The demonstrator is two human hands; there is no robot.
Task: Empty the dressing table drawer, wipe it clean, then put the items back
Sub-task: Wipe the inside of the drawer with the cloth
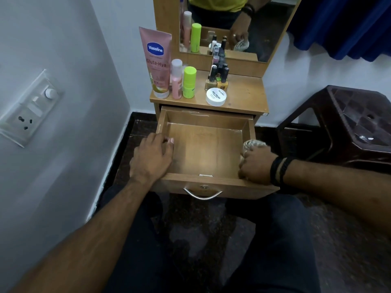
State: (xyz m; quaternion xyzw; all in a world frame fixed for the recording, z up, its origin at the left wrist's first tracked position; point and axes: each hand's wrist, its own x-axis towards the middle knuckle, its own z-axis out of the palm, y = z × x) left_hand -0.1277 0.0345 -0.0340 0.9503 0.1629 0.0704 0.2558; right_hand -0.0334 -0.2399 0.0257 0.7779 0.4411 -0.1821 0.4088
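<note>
The wooden drawer (203, 153) is pulled out and holds nothing. My left hand (153, 157) rests on its left wall, fingers curled over the rim. My right hand (254, 163) grips a light cloth (252, 143) against the inside of the right wall. On the dressing table top (243, 89) stand a pink Vaseline tube (157, 62), a pink bottle (176, 79), a green bottle (189, 81), several nail polish bottles (219, 76) and a white nail polish remover jar (216, 96).
A mirror (232, 22) rises behind the table top. A dark plastic stool (347, 123) stands to the right, a blue curtain (349, 24) above it. The wall on the left carries a switch and socket panel (29, 108). My knees are below the drawer front.
</note>
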